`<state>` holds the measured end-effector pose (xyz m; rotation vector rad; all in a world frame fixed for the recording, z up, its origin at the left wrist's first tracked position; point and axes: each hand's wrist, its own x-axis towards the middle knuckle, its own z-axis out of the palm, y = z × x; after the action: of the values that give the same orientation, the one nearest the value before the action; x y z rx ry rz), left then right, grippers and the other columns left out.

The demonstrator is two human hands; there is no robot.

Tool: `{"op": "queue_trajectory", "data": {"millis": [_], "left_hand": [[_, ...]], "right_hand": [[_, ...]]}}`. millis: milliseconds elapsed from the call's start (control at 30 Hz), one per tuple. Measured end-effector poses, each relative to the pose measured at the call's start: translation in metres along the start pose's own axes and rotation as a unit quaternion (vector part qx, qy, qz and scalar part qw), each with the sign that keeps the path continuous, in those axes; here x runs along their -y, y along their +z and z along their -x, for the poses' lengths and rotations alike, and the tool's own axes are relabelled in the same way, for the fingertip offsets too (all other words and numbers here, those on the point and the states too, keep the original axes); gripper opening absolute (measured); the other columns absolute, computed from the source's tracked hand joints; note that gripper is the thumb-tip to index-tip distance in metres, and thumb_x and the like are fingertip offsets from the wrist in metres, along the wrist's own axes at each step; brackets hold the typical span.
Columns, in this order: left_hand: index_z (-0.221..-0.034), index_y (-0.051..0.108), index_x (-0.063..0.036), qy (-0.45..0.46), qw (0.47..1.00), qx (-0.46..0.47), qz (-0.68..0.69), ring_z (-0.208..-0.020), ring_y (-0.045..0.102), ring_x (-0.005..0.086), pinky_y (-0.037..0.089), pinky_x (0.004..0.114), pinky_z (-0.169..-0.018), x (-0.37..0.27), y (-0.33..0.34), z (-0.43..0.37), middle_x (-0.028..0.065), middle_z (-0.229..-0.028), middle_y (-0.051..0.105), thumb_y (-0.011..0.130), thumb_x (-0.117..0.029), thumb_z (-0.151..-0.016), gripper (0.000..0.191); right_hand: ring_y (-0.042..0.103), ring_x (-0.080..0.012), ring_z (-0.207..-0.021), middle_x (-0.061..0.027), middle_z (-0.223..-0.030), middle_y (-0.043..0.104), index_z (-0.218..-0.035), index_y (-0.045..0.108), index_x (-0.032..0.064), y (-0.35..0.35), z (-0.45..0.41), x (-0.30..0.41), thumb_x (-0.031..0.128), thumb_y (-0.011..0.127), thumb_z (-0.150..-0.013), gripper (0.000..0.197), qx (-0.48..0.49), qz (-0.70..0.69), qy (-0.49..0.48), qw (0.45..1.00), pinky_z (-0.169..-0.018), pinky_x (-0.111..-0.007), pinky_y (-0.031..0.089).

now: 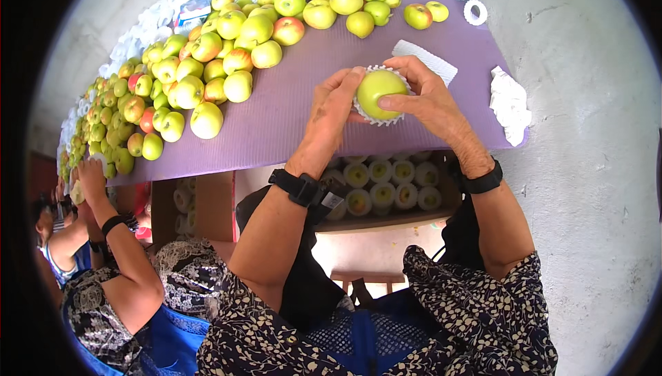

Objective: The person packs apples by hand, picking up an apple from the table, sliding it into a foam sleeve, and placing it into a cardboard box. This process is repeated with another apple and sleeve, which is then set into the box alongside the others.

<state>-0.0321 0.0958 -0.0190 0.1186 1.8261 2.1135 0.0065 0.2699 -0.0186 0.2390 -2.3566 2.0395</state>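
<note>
Between my two hands is a yellow-green apple (380, 90) with a white foam net sleeve (387, 120) around its sides and underside. My left hand (333, 104) grips it from the left, fingers along the net. On the other side my right hand (426, 97) holds the sleeve, its thumb lying across the apple's face. The apple is held above the purple corrugated sheet (289, 112) that covers the table. Just beyond my right hand lies a flattened white foam sleeve (426, 60).
Many loose apples (207, 47) are heaped across the left and far side, with foam nets (155, 19) behind them. Crumpled white paper (509, 104) lies near the right edge, beside a wall (584, 133). Below sits a carton of sleeved apples (382, 192). A co-worker's hand (92, 179) is at left.
</note>
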Motion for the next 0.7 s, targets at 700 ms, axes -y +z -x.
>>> {"op": "queue_trajectory", "data": {"millis": [700], "left_hand": [[-0.082, 0.062, 0.0038, 0.204, 0.936, -0.135, -0.255, -0.061, 0.045, 0.0074, 0.041, 0.027, -0.054, 0.016, -0.008, -0.013, 0.0024, -0.064, 0.056, 0.055, -0.02, -0.094, 0.028]], "right_hand": [[0.055, -0.0229, -0.101, -0.0069, -0.112, 0.054, -0.113, 0.062, 0.0107, 0.005, -0.001, -0.001, 0.014, 0.074, -0.072, 0.044, 0.041, 0.139, -0.125, 0.981, -0.087, -0.032, 0.047]]}}
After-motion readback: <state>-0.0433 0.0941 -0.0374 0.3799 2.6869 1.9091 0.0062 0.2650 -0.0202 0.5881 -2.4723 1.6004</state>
